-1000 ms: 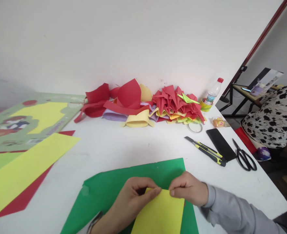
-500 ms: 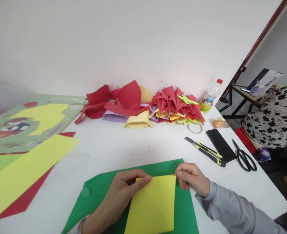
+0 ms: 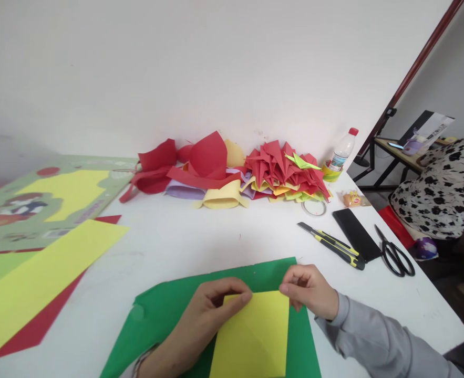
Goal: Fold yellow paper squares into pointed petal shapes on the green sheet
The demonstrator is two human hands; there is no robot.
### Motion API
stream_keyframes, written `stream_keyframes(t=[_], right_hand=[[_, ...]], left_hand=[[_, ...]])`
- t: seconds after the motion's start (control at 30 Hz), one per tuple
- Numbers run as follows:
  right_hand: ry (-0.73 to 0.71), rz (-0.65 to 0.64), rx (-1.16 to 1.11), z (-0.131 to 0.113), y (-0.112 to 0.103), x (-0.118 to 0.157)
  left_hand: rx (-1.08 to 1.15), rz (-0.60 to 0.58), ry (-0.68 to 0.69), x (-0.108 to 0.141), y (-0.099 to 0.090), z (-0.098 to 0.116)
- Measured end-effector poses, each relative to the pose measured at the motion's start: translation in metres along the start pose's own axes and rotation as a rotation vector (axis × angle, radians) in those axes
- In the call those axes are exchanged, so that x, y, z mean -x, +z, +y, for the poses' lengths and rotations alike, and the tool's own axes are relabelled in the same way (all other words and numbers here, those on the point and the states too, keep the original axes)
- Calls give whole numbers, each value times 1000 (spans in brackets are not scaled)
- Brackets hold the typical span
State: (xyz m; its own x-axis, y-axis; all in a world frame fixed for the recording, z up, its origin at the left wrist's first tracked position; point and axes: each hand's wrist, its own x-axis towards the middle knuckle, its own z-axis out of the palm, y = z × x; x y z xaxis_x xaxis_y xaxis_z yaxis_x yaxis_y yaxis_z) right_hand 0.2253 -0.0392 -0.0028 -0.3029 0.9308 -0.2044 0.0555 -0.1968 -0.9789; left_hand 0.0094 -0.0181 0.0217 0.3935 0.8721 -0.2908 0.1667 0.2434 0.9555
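Observation:
A square of yellow paper [image 3: 255, 336], with a faint diagonal crease, is held over a large green sheet [image 3: 164, 304] at the front of the table. Its upper left corner is pinched between the thumb and fingers of my left hand [image 3: 212, 315]. At the upper right corner, my right hand [image 3: 308, 289] grips the paper between thumb and forefinger. The lower edge of the yellow paper runs to the bottom of the view.
Right of the hands lie two utility knives [image 3: 332, 245], a black flat case [image 3: 357, 234] and scissors [image 3: 395, 254]. Folded red paper shapes [image 3: 279, 163] and a bottle [image 3: 342, 152] stand by the wall. Yellow paper strips [image 3: 54, 273] lie left. A person in floral clothing [image 3: 444, 189] is at right.
The yellow square has shifted slightly right and down with my left hand. My right thumb now sits over its upper right corner rather than beside the edge.

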Motion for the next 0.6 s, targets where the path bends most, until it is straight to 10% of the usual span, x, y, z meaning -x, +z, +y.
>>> stream_keyframes(t=[0.27, 0.6], right_hand=[[-190, -160, 224, 0, 15, 10], [-231, -203, 247, -3, 8, 8]], left_hand=[[-285, -103, 130, 4, 16, -12], [-132, -209, 66, 4, 14, -7]])
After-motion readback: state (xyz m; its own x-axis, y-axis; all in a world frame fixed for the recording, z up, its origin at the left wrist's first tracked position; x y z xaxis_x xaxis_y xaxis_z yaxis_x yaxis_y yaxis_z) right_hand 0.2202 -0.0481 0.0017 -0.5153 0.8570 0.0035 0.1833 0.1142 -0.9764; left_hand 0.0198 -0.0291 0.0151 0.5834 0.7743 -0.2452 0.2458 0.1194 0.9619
